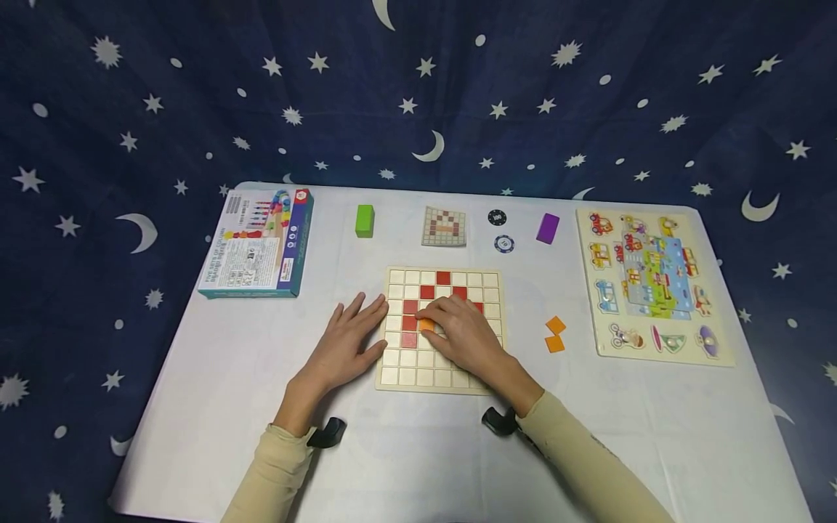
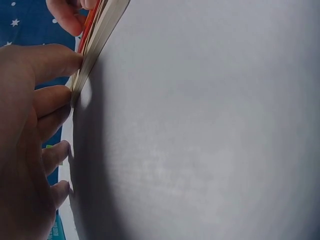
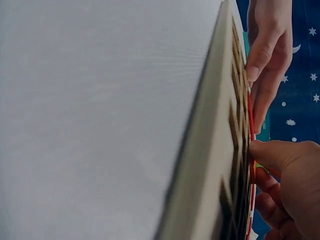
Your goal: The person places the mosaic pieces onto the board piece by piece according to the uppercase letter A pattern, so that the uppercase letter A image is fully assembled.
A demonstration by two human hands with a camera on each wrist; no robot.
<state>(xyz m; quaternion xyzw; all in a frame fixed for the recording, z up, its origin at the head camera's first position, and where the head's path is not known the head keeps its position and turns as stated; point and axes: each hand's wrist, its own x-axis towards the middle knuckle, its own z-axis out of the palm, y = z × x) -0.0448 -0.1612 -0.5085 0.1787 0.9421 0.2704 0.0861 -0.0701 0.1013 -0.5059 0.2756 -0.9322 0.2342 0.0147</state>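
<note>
Head view: left hand [image 1: 346, 341] lies flat, fingers straight, against the left edge of the wooden grid board [image 1: 442, 330], steadying it; right hand [image 1: 466, 335] rests on the board, fingertips curled onto an orange tile [image 1: 426, 325] beside the red tiles [image 1: 426, 292]. Two spare orange tiles [image 1: 555, 334] lie well to the right; pattern card [image 1: 445, 226] sits behind. Left wrist view: fingertips [image 2: 60, 62] touch the board rim. Right wrist view: thumb [image 3: 270, 152] presses on the tile row. Judged step: seating the orange tile in its cell; next calls for pressing it flush, then fetching a spare
</note>
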